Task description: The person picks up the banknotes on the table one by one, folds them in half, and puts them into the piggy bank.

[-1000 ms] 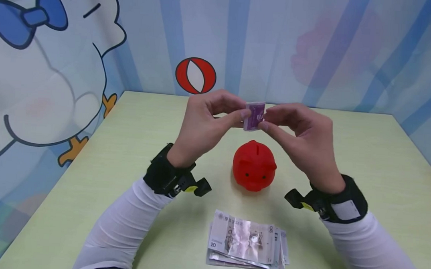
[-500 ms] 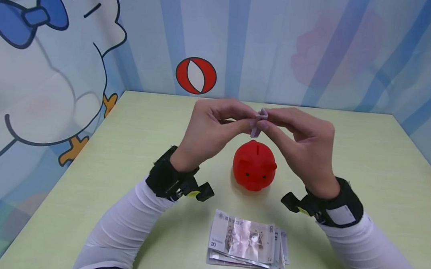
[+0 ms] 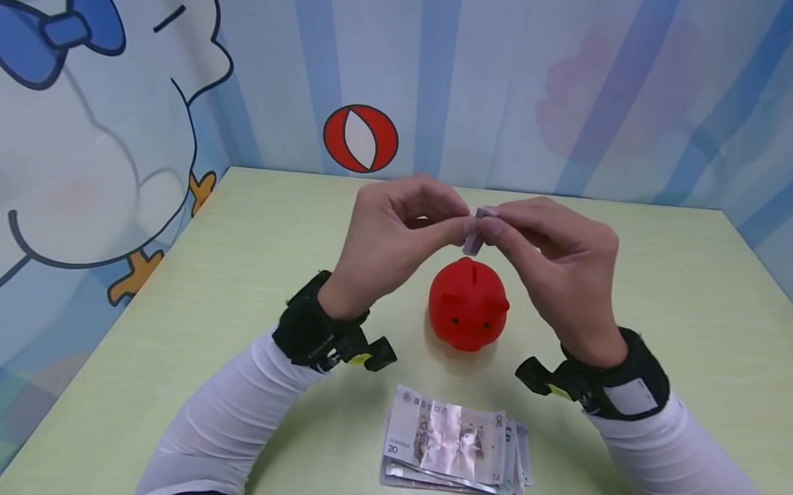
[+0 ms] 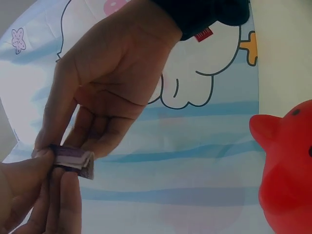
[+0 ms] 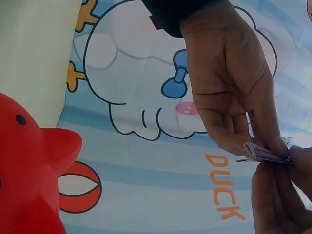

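Note:
Over the far half of the table, a small folded purple banknote [image 3: 473,243] is pinched between both hands. My left hand [image 3: 403,240] grips it with thumb and fingers from the left. From the other side my right hand [image 3: 555,258] pinches it, the two thumbs almost meeting. The left wrist view shows the folded note [image 4: 73,160] with its layered end out past the fingers; in the right wrist view the note [image 5: 263,155] appears as a thin fold. Just below the hands, a red piggy bank [image 3: 468,310] faces me, slot on top.
A loose stack of banknotes [image 3: 450,445], a 20 uppermost, lies at the near side of the pale table [image 3: 322,436]. Walls printed with a duck [image 3: 75,152] and a ball [image 3: 360,138] stand behind and beside it. Both wrists wear black camera straps.
The note showed its purple face a second ago; now it is turned edge-on and looks narrower. Both hands have come closer together and slightly lower. Piggy bank and stack have stayed put.

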`<state>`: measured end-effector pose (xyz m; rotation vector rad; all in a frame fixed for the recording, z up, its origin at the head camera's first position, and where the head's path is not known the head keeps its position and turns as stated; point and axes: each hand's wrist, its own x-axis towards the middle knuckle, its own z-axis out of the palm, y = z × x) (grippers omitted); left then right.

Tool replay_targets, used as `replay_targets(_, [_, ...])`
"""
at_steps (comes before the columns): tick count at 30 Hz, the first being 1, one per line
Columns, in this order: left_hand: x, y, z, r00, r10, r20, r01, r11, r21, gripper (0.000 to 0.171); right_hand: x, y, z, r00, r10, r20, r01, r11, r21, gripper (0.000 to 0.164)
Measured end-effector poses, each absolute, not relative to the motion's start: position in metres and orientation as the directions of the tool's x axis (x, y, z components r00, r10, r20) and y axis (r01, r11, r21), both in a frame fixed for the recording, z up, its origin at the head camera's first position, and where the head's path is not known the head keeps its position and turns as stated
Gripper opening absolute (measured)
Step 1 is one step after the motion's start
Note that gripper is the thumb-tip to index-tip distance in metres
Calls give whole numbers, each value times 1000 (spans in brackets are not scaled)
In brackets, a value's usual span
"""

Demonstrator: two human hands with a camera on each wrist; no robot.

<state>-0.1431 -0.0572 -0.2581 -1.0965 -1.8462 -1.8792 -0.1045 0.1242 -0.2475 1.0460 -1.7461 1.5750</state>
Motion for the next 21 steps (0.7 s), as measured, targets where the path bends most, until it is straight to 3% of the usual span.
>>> replay_targets(6, [-141,-58,-259,-688,344,639,665,-53,745,22,-102,124,-247,-581,-139,802,-810,4,-587,20])
replay_targets(12, [-142,-58,-259,-675,370,638,669,-59,741,21,-108,127,-254,-640,-93,762,-767,17,-642,20])
replay_targets(21, [-142,-58,-259,-683,378,625,677,7,736,24,-103,123,-249,-606,-77,792,-794,123,-596,16])
